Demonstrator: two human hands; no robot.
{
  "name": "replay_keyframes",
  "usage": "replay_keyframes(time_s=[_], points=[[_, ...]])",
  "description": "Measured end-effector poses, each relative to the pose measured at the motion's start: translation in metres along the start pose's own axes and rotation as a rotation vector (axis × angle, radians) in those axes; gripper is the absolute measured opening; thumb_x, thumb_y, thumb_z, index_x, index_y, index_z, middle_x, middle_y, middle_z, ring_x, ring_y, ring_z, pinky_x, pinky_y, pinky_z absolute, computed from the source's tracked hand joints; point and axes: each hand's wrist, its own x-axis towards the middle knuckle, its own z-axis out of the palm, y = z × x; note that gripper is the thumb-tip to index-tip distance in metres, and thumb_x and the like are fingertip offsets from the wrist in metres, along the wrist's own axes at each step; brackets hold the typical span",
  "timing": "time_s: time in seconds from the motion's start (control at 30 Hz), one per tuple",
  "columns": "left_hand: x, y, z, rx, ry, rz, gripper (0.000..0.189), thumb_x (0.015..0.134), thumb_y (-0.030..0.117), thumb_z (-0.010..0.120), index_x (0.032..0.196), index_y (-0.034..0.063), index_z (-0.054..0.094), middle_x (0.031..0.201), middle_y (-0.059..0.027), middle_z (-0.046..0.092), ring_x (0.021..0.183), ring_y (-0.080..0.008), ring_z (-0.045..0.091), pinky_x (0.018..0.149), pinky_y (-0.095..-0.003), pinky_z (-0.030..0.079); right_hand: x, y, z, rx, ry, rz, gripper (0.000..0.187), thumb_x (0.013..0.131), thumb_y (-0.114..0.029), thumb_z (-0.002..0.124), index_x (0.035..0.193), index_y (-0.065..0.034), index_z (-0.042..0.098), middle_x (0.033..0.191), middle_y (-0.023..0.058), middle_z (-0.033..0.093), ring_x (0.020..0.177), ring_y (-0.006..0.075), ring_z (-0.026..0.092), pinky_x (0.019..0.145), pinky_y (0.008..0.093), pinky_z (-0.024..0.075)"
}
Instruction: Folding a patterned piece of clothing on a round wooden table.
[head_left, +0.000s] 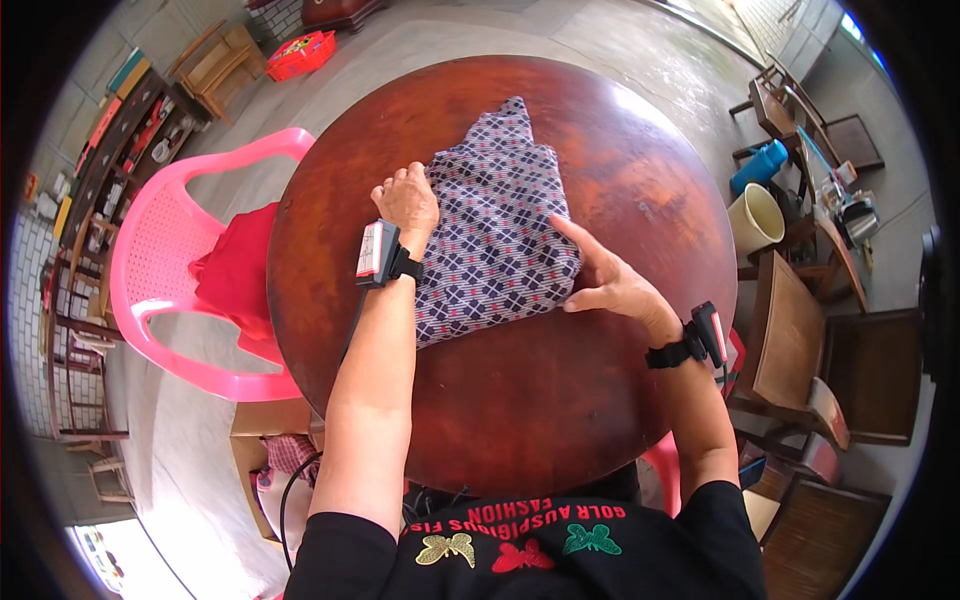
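Observation:
A folded piece of patterned cloth (495, 240), grey with dark blue checks and small red squares, lies on the round dark wooden table (525, 405). It tapers to an uneven peak at the far end. Against its left edge is my left hand (409, 199), fingers curled under; whether they pinch the cloth is hidden. My right hand (609, 276) touches the right edge, thumb near the lower corner and index finger higher up, spread apart. Each wrist wears a black strap with a small device.
A pink plastic chair (169, 202) with red fabric (240, 262) stands left of the table. An open cardboard box (251, 465) holds cloth at lower left. Wooden chairs (787, 322), a cream bucket (756, 217) and a blue flask (759, 165) are at right. A red basket (300, 56) sits farther back.

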Motion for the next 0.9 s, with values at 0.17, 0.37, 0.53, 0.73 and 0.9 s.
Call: replay_keyframes(time_s=[0.17,0.37,0.53,0.73,0.9], points=[[-0.001,0.002,-0.002,0.02,0.005,-0.009,0.013,0.09,0.02,0.054,0.096,0.0112,0.061,0.097,-0.0094,0.067,0.097,-0.0305,0.063,0.085,-0.0474,0.041,-0.006,-0.014,0.018,-0.428,0.058,-0.264,0.083,0.067,0.003,0.073,0.142,-0.0137,0.042,0.133,0.0094,0.055,0.095,0.0153,0.058,0.082,0.0303,0.0469],[0.002,-0.002,-0.006,0.083,-0.036,-0.017,0.016,0.09,0.021,0.055,0.101,0.0109,0.059,0.101,-0.0099,0.066,0.099,-0.0318,0.062,0.086,-0.0488,0.041,-0.027,0.006,0.015,-0.268,0.09,-0.14,0.053,0.076,0.0,0.07,0.125,-0.0081,0.052,0.099,0.0059,0.064,0.077,0.0134,0.058,0.066,0.0281,0.0468],[0.003,-0.003,-0.01,0.073,-0.047,0.032,0.017,0.09,0.02,0.053,0.102,0.0108,0.06,0.103,-0.0108,0.066,0.1,-0.032,0.062,0.086,-0.0504,0.041,-0.019,0.024,0.019,-0.253,0.312,-0.222,0.067,0.078,-0.014,0.072,0.135,-0.008,0.037,0.1,0.0085,0.061,0.091,0.0193,0.057,0.076,0.0323,0.0458],[0.017,0.003,-0.026,0.016,-0.036,0.13,0.027,0.083,0.015,0.055,0.109,0.0148,0.061,0.107,-0.0089,0.065,0.106,-0.0315,0.059,0.09,-0.0502,0.039,0.002,0.022,0.031,-0.183,0.33,-0.279,0.081,0.076,-0.014,0.074,0.142,-0.0087,0.027,0.109,0.013,0.06,0.097,0.0199,0.058,0.078,0.0326,0.0465],[0.042,0.06,-0.027,-0.273,-0.111,0.437,0.044,0.08,0.022,0.058,0.124,0.016,0.054,0.111,-0.0102,0.065,0.109,-0.0275,0.059,0.095,-0.0439,0.041,0.009,0.03,0.037,-0.167,0.376,-0.372,0.081,0.075,0.0,0.07,0.144,-0.0123,0.03,0.099,0.0086,0.058,0.075,0.0146,0.055,0.068,0.0291,0.0477]])
